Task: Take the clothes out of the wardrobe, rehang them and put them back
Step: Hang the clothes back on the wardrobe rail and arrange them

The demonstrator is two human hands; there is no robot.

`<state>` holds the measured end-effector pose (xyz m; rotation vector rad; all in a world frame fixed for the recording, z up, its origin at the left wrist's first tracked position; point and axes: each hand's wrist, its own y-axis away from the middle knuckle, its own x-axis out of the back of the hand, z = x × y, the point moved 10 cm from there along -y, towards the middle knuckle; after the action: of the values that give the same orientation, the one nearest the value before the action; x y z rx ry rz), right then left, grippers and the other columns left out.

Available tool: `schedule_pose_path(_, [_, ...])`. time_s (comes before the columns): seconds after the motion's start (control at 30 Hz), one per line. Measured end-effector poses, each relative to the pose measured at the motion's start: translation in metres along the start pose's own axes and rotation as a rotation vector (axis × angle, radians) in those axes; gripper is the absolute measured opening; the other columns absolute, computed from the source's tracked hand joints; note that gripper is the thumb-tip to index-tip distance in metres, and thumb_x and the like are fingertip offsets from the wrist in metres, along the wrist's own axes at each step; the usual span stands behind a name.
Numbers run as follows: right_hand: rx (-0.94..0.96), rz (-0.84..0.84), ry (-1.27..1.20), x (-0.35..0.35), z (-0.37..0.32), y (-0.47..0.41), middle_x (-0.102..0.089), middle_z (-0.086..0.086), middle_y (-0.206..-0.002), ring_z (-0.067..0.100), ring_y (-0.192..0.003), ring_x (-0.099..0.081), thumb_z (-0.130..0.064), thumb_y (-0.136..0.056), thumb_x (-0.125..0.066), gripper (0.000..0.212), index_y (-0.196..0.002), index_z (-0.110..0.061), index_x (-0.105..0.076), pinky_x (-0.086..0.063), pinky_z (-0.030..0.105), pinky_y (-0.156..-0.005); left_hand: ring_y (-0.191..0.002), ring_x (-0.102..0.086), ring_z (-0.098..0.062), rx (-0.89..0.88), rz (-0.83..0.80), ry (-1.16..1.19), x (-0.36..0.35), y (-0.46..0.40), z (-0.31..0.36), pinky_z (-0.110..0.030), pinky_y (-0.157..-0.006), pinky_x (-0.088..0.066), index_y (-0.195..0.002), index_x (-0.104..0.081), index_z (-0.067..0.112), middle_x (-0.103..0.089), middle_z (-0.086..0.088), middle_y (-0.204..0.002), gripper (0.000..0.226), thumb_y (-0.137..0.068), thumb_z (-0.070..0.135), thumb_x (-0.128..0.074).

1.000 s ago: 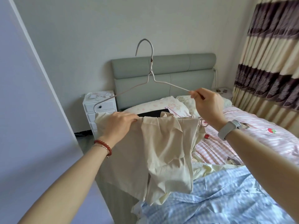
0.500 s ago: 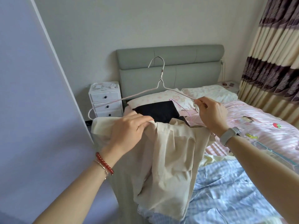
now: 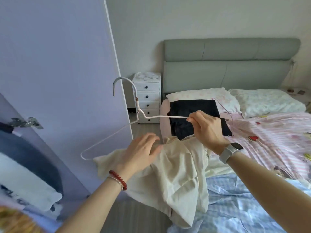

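Rehanging step in progress: right hand (image 3: 206, 130) pinches the wire hanger (image 3: 134, 118) at frame centre, left hand (image 3: 143, 152) rests spread on the cream garment (image 3: 176, 174) draped below; next, likely hooking it into the wardrobe (image 3: 58, 64) at left.

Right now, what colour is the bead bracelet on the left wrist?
Red bead bracelet, clearest in the head view.
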<state>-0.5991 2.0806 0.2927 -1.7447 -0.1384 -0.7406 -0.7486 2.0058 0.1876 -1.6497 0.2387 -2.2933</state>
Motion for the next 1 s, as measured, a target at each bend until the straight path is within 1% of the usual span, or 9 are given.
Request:
schedule_pose_path(0.13, [-0.002, -0.065, -0.154, -0.026, -0.022, -0.005, -0.062, 0.009, -0.063, 0.023, -0.043, -0.052, -0.02, -0.092, -0.045, 0.033, -0.075, -0.001, -0.064, -0.04, 0.033, -0.031, -0.081, -0.059, -0.02, 0.117, -0.039, -0.056, 0.01, 0.036, -0.014, -0.036, -0.066, -0.045, -0.087, -0.054, 0.022, -0.06, 0.005, -0.086, 0.03, -0.093, 0.049, -0.041])
schedule_pose_path(0.23, [0.026, -0.105, -0.298, -0.049, -0.056, -0.002, -0.059, 0.011, -0.065, 0.027, -0.042, -0.051, -0.029, -0.095, -0.039, 0.043, -0.075, 0.0, -0.064, -0.04, 0.03, -0.033, -0.075, -0.057, -0.018, 0.233, 0.06, -0.088, 0.036, 0.082, -0.037, -0.035, -0.062, -0.04, -0.081, -0.054, 0.022, -0.061, 0.003, -0.081, 0.027, -0.091, 0.046, -0.048])
schedule_pose_path(0.37, [0.073, -0.316, -0.461, -0.096, -0.124, -0.009, -0.06, 0.012, -0.075, 0.033, -0.056, -0.057, -0.018, -0.093, -0.049, 0.024, -0.086, -0.001, -0.064, -0.046, 0.038, -0.045, -0.067, -0.057, -0.021, 0.349, 0.176, -0.152, 0.086, 0.147, -0.068, -0.037, -0.059, -0.044, -0.075, -0.059, 0.016, -0.061, 0.0, -0.07, 0.038, -0.088, 0.05, -0.047])
schedule_pose_path(0.43, [0.16, -0.445, -0.533, -0.116, -0.166, -0.015, -0.059, 0.005, -0.067, 0.035, -0.058, -0.057, -0.017, -0.094, -0.048, 0.019, -0.095, -0.004, -0.063, -0.043, 0.035, -0.052, -0.067, -0.057, -0.022, 0.393, 0.202, -0.219, 0.114, 0.179, -0.083, -0.036, -0.059, -0.046, -0.074, -0.061, 0.014, -0.062, -0.001, -0.07, 0.047, -0.085, 0.053, -0.037])
schedule_pose_path(0.57, [0.446, -0.498, -0.657, -0.117, -0.267, -0.026, -0.05, 0.005, -0.046, 0.032, -0.04, -0.048, -0.015, -0.09, -0.049, 0.02, -0.093, -0.005, -0.066, -0.037, 0.029, -0.045, -0.064, -0.06, -0.021, 0.508, 0.229, -0.415, 0.169, 0.246, -0.112, -0.027, -0.059, -0.035, -0.067, -0.061, 0.017, -0.062, 0.0, -0.064, 0.041, -0.082, 0.049, -0.039])
schedule_pose_path(0.7, [0.59, -0.536, -0.827, -0.119, -0.369, -0.017, -0.053, 0.006, -0.044, 0.03, -0.036, -0.045, -0.018, -0.088, -0.047, 0.024, -0.082, -0.005, -0.066, -0.039, 0.028, -0.042, -0.088, -0.058, -0.018, 0.763, 0.262, -0.497, 0.212, 0.334, -0.149, -0.028, -0.074, -0.024, -0.085, -0.069, 0.027, -0.068, 0.008, -0.085, 0.056, -0.076, 0.062, -0.025])
schedule_pose_path(0.83, [0.461, -0.708, -1.086, -0.151, -0.46, -0.006, -0.044, -0.011, -0.047, 0.012, -0.046, -0.04, -0.012, -0.092, -0.05, 0.02, -0.081, -0.009, -0.066, -0.039, 0.032, -0.055, -0.101, -0.05, -0.013, 1.003, 0.269, -0.562, 0.242, 0.419, -0.18, -0.025, -0.088, -0.017, -0.093, -0.067, 0.032, -0.064, 0.011, -0.092, 0.067, -0.067, 0.07, -0.018])
schedule_pose_path(0.9, [0.395, -0.832, -1.185, -0.166, -0.506, 0.007, -0.047, -0.015, -0.043, 0.005, -0.044, -0.043, -0.008, -0.091, -0.049, 0.021, -0.078, -0.008, -0.066, -0.033, 0.027, -0.055, -0.114, -0.04, -0.011, 1.164, 0.231, -0.518, 0.252, 0.462, -0.201, -0.027, -0.097, -0.013, -0.104, -0.063, 0.035, -0.058, 0.012, -0.107, 0.056, -0.073, 0.068, -0.031])
schedule_pose_path(1.0, [0.358, -0.943, -1.245, -0.182, -0.572, 0.028, -0.049, -0.016, -0.043, -0.005, -0.05, -0.049, -0.004, -0.091, -0.046, 0.023, -0.081, -0.003, -0.067, -0.031, 0.012, -0.051, -0.123, -0.037, -0.017, 1.336, 0.394, -0.534, 0.288, 0.519, -0.218, -0.034, -0.106, -0.017, -0.115, -0.061, 0.031, -0.053, 0.008, -0.122, 0.032, -0.086, 0.044, -0.055])
